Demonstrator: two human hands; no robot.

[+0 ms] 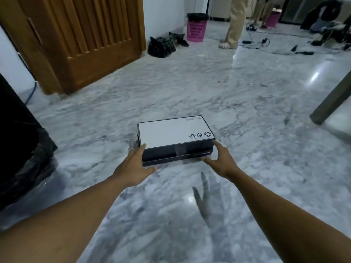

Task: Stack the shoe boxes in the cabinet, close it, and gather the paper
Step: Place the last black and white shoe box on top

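Observation:
A black shoe box (175, 141) with a white upper face and small recycling marks lies flat on the marble floor in the middle of the view. My left hand (135, 164) touches the box's near left corner, fingers straight along its side and thumb spread below. My right hand (220, 158) reaches the near right corner, fingers extended and spread, fingertips at the box's edge. Neither hand is closed round the box. No cabinet interior or paper shows.
A wooden door (85, 40) stands at the back left. A dark bulky object (20, 141) fills the left edge. Black bags (163, 44) and a pink bin (196, 28) sit by the far wall. A person's legs (233, 23), cables (256, 41) and a table leg (330, 99) are to the right.

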